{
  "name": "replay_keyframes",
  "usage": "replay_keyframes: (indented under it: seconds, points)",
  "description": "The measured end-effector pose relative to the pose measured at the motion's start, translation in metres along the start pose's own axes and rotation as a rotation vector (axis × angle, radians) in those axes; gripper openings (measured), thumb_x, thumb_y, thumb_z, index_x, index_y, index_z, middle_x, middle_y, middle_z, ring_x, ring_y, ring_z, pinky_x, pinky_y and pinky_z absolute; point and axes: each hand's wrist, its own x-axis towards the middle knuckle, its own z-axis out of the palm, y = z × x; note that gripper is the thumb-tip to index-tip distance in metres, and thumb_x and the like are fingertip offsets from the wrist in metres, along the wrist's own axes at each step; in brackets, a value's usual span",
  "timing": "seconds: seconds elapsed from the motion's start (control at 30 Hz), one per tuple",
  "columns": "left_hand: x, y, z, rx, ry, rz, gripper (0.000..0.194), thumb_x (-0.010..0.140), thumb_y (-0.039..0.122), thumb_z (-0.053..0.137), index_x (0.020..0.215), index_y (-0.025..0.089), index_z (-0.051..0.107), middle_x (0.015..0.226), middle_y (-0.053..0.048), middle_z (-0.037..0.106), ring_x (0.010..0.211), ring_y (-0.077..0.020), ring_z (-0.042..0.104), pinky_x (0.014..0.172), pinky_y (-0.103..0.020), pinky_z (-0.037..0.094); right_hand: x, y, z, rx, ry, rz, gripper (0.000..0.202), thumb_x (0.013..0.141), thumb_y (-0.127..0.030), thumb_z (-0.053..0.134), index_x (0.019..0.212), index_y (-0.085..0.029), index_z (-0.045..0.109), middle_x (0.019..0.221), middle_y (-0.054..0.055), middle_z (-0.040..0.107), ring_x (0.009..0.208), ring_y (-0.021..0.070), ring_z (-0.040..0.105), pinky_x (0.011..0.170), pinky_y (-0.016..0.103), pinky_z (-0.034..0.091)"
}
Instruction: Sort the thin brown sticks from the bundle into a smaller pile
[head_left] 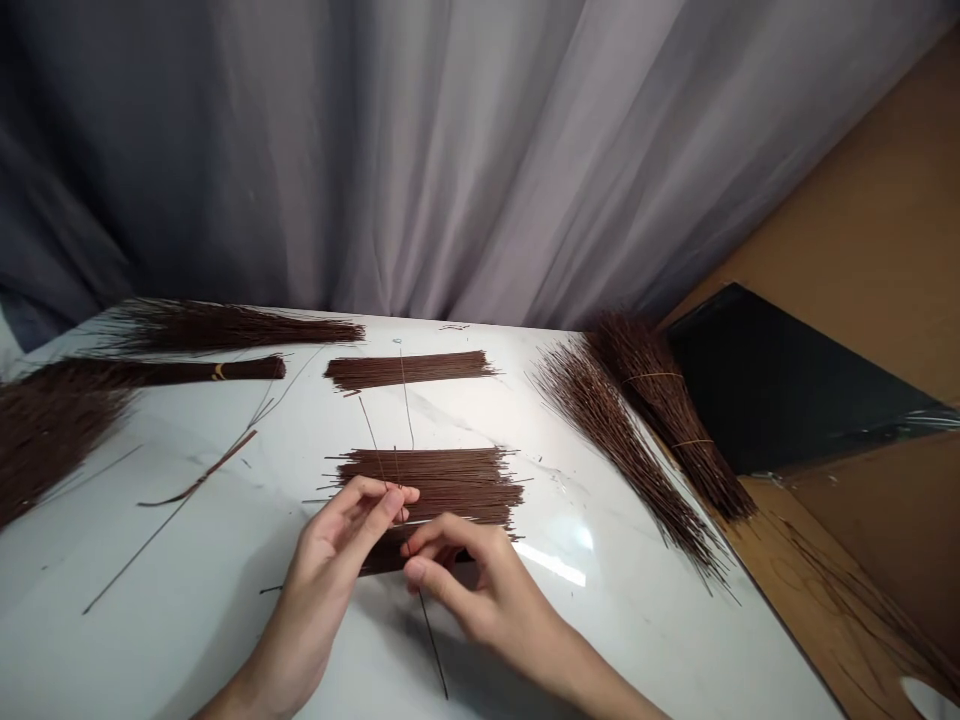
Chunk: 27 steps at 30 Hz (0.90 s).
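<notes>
My left hand [341, 550] is closed, with thumb and fingertips pinching thin brown twigs whose tips stick up beyond the fingers. Just to its right and nearer to me, my right hand [480, 585] pinches a thin twig [433, 640] that slants down toward the table's near side. Whether this is one of the twigs in the left hand, I cannot tell. Beneath and beyond both hands lies a flat row of cut brown twigs [431, 475], its near part hidden by my fingers. A smaller stack of twigs [412, 370] sits farther back.
Brown twig bundles [247, 328] lie at the left of the white table [225, 570], one with a yellow tie [218, 371]. A loose bundle [622, 440] and a tied bundle [667, 410] lie along the right edge. A grey curtain [450, 150] hangs behind.
</notes>
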Motion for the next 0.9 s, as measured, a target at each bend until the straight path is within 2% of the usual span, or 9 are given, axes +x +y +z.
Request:
replay_keyframes:
  seconds: [0.1, 0.23, 0.37, 0.53, 0.63, 0.7, 0.77, 0.83, 0.9]
  points:
    - [0.004, 0.002, -0.002, 0.006, -0.010, -0.010, 0.029, 0.094, 0.052, 0.066, 0.100, 0.024, 0.071, 0.107, -0.002, 0.073, 0.103, -0.0208, 0.064, 0.093, -0.027, 0.049, -0.002, 0.000, 0.000, -0.061, -0.004, -0.018, 0.025, 0.102, -0.034, 0.055, 0.086, -0.019, 0.066, 0.080, -0.001, 0.070, 0.072, 0.0125, 0.063, 0.066, 0.023, 0.044]
    - [0.006, 0.008, 0.000, 0.007, -0.022, 0.015, 0.029, 0.094, 0.050, 0.065, 0.093, 0.022, 0.073, 0.097, -0.004, 0.073, 0.093, -0.0204, 0.064, 0.086, -0.027, 0.050, -0.002, 0.000, -0.004, -0.101, 0.030, -0.021, 0.026, 0.102, -0.035, 0.056, 0.083, -0.019, 0.064, 0.074, -0.002, 0.066, 0.069, 0.0118, 0.059, 0.062, 0.022, 0.042]
    - [0.006, 0.008, 0.001, -0.015, 0.018, 0.018, 0.030, 0.092, 0.049, 0.067, 0.085, 0.020, 0.072, 0.090, -0.004, 0.071, 0.087, -0.0204, 0.063, 0.082, -0.027, 0.050, -0.001, 0.000, -0.006, -0.117, 0.022, -0.024, 0.027, 0.102, -0.036, 0.055, 0.083, -0.019, 0.063, 0.074, -0.002, 0.066, 0.068, 0.0125, 0.060, 0.061, 0.023, 0.041]
    - [0.006, 0.002, 0.000, -0.007, 0.072, 0.044, 0.030, 0.091, 0.049, 0.069, 0.088, 0.020, 0.072, 0.088, -0.004, 0.070, 0.085, -0.0205, 0.062, 0.081, -0.028, 0.050, -0.002, -0.006, -0.005, -0.128, 0.029, -0.030, 0.025, 0.100, -0.037, 0.057, 0.082, -0.022, 0.065, 0.073, -0.001, 0.067, 0.068, 0.0163, 0.062, 0.063, 0.028, 0.047]
    - [0.008, -0.002, -0.002, 0.067, 0.053, 0.079, 0.031, 0.094, 0.052, 0.064, 0.095, 0.021, 0.072, 0.094, -0.004, 0.071, 0.087, -0.0209, 0.062, 0.082, -0.030, 0.051, -0.001, -0.008, -0.013, -0.156, -0.015, -0.059, 0.021, 0.101, -0.037, 0.055, 0.087, -0.027, 0.066, 0.075, 0.000, 0.070, 0.069, 0.0200, 0.066, 0.060, 0.032, 0.051]
    - [0.011, -0.004, -0.004, 0.170, -0.007, 0.103, 0.033, 0.096, 0.054, 0.060, 0.101, 0.023, 0.069, 0.101, -0.004, 0.071, 0.092, -0.0219, 0.063, 0.084, -0.031, 0.050, 0.001, -0.005, -0.030, -0.279, 0.006, -0.130, 0.021, 0.103, -0.034, 0.051, 0.092, -0.030, 0.068, 0.080, 0.002, 0.072, 0.071, 0.0207, 0.068, 0.060, 0.033, 0.053]
    - [0.012, -0.004, -0.006, 0.344, -0.110, 0.118, 0.031, 0.098, 0.055, 0.056, 0.099, 0.025, 0.066, 0.100, -0.003, 0.070, 0.091, -0.0220, 0.062, 0.083, -0.031, 0.048, 0.001, 0.002, -0.060, -0.554, 0.148, -0.244, 0.019, 0.102, -0.031, 0.052, 0.094, -0.029, 0.069, 0.086, 0.004, 0.074, 0.075, 0.0219, 0.068, 0.065, 0.036, 0.053]
    - [0.012, -0.002, -0.009, 0.568, -0.223, 0.163, 0.027, 0.099, 0.051, 0.054, 0.091, 0.026, 0.062, 0.091, -0.001, 0.066, 0.085, -0.0216, 0.059, 0.077, -0.031, 0.046, -0.003, 0.012, -0.100, -0.915, 0.416, -0.303, 0.020, 0.100, -0.034, 0.053, 0.093, -0.027, 0.070, 0.087, 0.007, 0.074, 0.076, 0.0251, 0.066, 0.069, 0.042, 0.048]
    - [0.012, 0.000, -0.011, 0.773, -0.306, 0.267, 0.024, 0.101, 0.042, 0.052, 0.086, 0.025, 0.060, 0.086, 0.000, 0.062, 0.082, -0.0217, 0.058, 0.074, -0.032, 0.043, -0.012, 0.021, -0.142, -1.133, 0.638, -0.205, 0.026, 0.100, -0.035, 0.049, 0.091, -0.024, 0.070, 0.090, 0.009, 0.074, 0.078, 0.0265, 0.065, 0.071, 0.043, 0.044]
